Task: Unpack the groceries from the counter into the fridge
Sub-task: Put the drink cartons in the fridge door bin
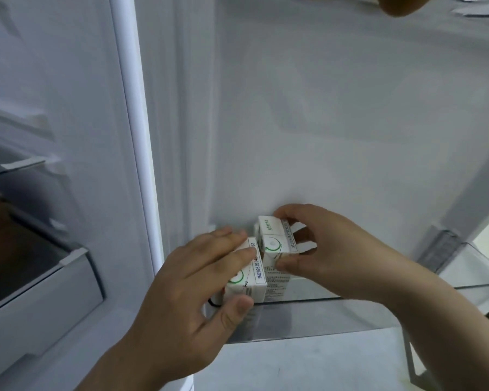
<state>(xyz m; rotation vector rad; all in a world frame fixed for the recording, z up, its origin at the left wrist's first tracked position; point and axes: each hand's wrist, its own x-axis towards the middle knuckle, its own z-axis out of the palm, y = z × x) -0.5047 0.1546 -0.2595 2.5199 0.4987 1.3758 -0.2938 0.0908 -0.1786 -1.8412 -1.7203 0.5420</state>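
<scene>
While they sit touching at the left front of the clear glass fridge shelf [336,317], two small white cardboard drink cartons with green ring marks are the items in hand: near carton [251,277], far carton [274,241]. Step: placing, seemingly almost done. Left hand [192,280] clasps the near carton, fingers over its top, thumb on its front. Right hand [331,249] pinches the far carton, thumb in front, fingers behind. Next: square them up, let go, withdraw.
</scene>
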